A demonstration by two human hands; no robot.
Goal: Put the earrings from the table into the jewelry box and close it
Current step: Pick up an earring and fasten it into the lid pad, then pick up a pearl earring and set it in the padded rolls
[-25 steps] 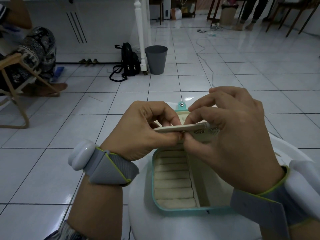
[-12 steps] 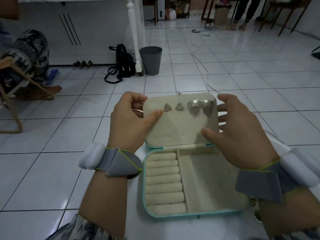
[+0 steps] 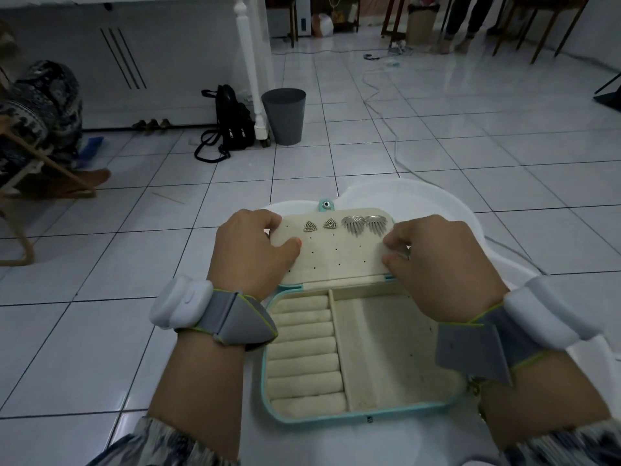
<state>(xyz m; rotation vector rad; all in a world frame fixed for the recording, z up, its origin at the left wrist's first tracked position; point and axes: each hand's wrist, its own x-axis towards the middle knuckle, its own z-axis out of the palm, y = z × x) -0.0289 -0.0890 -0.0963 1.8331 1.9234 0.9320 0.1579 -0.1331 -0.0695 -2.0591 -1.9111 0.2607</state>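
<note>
We see the jewelry box [image 3: 366, 410] lying open on a white table [image 3: 420, 196], its turquoise rim facing us and its cream panel [image 3: 336, 253] folded back on the far side. Four earrings are pinned along the far edge of that panel: two small triangular earrings [image 3: 319, 225] toward the left and two larger fan-shaped earrings [image 3: 364, 224] just beside them on the right. Beyond them a turquoise snap tab [image 3: 326, 205] sticks out from the panel's far edge.

The left hand [image 3: 252, 250] grips the panel's left edge, thumb pressed flat on the cream face and fingers curled over the far corner. The right hand [image 3: 437, 260] holds the panel's right edge, fingers bent and close together on it, thumb near the hinge. Each wrist carries one grey strap with a white pod, two in all.

Nearer to us than the panel, the box base shows seven ring rolls [image 3: 302, 354] in its left compartment and one plain compartment on its right; the right hand covers that compartment's far corner.

Far beyond the box, on the tiled floor, stand one grey wastebasket [image 3: 284, 116] and one black backpack [image 3: 232, 122] left of it, with a white post between them. A cable [image 3: 386, 122] trails across the tiles to the right of the wastebasket. We can read no writing anywhere.
</note>
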